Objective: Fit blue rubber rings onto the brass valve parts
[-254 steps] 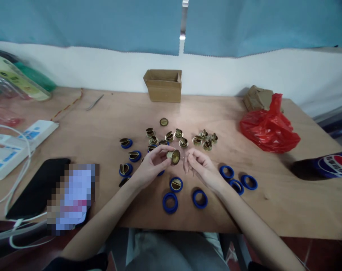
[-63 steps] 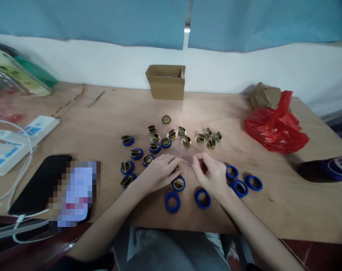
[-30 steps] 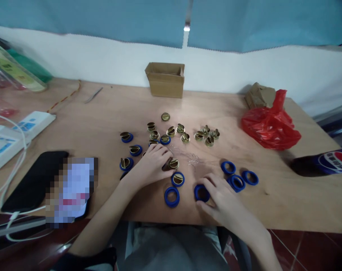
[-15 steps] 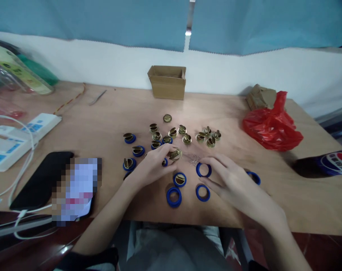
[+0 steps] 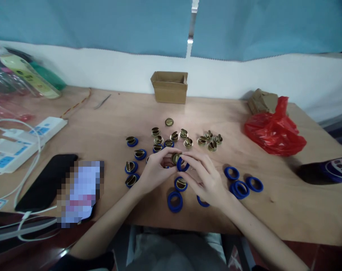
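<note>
Between thumb and fingers my left hand [image 5: 156,167] grips a round brass-coloured metal piece [image 5: 175,158] with a raised flap. My right hand [image 5: 206,177] pinches a blue ring [image 5: 183,164] right beside it; whether the two touch I cannot tell. Just below my hands lies a blue ring with a brass piece in it [image 5: 180,183], and nearer the front edge a bare blue ring [image 5: 174,201]. Other brass pieces seated in blue rings [image 5: 130,167] lie left of my left hand. Bare brass pieces [image 5: 188,142] are scattered behind both hands.
Several blue rings [image 5: 240,189] lie right of my right forearm. A cardboard box [image 5: 171,92] stands at the back. To the right are a red plastic bag [image 5: 275,131] and a cola bottle [image 5: 326,171]; to the left, phones [image 5: 46,182] and a white power strip [image 5: 32,145].
My right hand has picked up a blue ring from the table and moved left, bringing it up against my left hand. The left hand still holds the brass piece. The view has shifted slightly.
</note>
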Motion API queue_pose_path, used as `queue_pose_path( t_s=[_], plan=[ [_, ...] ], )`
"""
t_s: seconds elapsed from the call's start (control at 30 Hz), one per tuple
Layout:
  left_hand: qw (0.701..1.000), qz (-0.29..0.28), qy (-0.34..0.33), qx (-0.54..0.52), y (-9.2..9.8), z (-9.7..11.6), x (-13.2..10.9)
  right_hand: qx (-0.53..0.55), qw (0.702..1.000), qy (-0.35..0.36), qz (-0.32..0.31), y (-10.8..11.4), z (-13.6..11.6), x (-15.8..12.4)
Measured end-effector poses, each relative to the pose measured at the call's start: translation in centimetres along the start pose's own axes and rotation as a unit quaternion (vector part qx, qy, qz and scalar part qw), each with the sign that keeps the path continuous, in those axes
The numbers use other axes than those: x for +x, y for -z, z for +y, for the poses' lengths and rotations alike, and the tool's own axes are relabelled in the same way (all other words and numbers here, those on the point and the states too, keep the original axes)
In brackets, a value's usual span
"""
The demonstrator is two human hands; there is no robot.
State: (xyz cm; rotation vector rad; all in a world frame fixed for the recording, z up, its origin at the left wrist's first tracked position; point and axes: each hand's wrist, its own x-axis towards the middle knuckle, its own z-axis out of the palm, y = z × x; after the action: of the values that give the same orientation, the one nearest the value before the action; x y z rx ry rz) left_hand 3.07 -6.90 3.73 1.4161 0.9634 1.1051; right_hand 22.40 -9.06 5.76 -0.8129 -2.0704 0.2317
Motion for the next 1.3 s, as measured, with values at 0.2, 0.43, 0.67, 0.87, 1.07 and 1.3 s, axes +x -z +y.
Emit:
queue_pose_path(
  t_s=[0.2, 0.43, 0.67, 0.87, 1.07, 1.3],
  plan=[
    [0.999, -0.03, -0.02, 0.011, -0.5, -0.5, -0.1, -0.047, 0.999, 0.016, -0.009, 0.1, 0.7, -0.3],
    [0.995, -0.066, 0.001, -0.078, -0.7, -1.3, -0.1, -0.073, 0.996, -0.025, -0.044, 0.2, 1.2, -0.6],
    [0.986, -0.111, 0.038, -0.116, 0.2, 0.0, 0.0, -0.022, 0.998, -0.052, -0.028, 0.2, 1.9, -0.9],
    [0.987, -0.112, 0.043, -0.103, -0.1, -0.3, 0.1, 0.009, 0.997, -0.077, -0.023, 0.2, 2.1, -0.9],
    [0.989, -0.06, 0.064, -0.115, -1.2, -0.2, 0.0, 0.165, 0.966, -0.199, -0.024, 1.1, 1.5, -0.3],
    [0.993, -0.038, 0.063, -0.089, -1.2, -0.6, -0.1, 0.181, 0.921, -0.344, 0.011, 0.8, 2.4, -0.2]
  ],
)
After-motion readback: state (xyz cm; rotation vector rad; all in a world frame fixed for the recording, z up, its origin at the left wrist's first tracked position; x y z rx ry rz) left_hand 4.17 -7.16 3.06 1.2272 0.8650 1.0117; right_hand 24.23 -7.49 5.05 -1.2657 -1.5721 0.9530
